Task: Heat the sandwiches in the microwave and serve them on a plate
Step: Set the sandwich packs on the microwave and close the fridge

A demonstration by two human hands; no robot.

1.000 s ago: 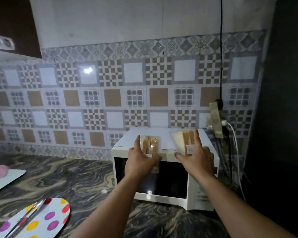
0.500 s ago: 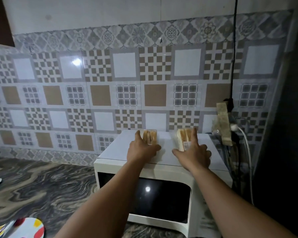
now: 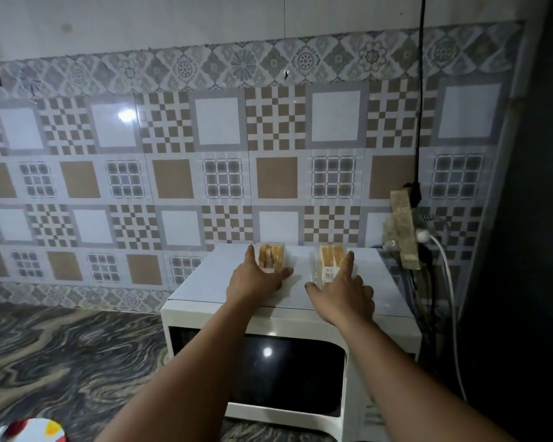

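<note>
A white microwave (image 3: 205, 282) with a dark, closed door stands on the marbled counter. Two wrapped sandwiches lie on its top. My left hand (image 3: 254, 280) rests on the left sandwich pack (image 3: 271, 256), fingers around its near end. My right hand (image 3: 344, 290) covers the near part of the right sandwich pack (image 3: 328, 260), which carries a small label. A corner of a spotted plate (image 3: 42, 430) shows at the bottom left edge.
A tiled wall rises right behind the microwave. At the right hang a taped power strip (image 3: 404, 231) with plugs and cables, and a dark panel (image 3: 524, 218) closes that side. The marbled counter (image 3: 71, 355) stretches left of the microwave.
Both hands have carried the sandwich packs from the microwave's front edge further back onto its top. The view has moved closer and to the right, so the plate has nearly left the frame.
</note>
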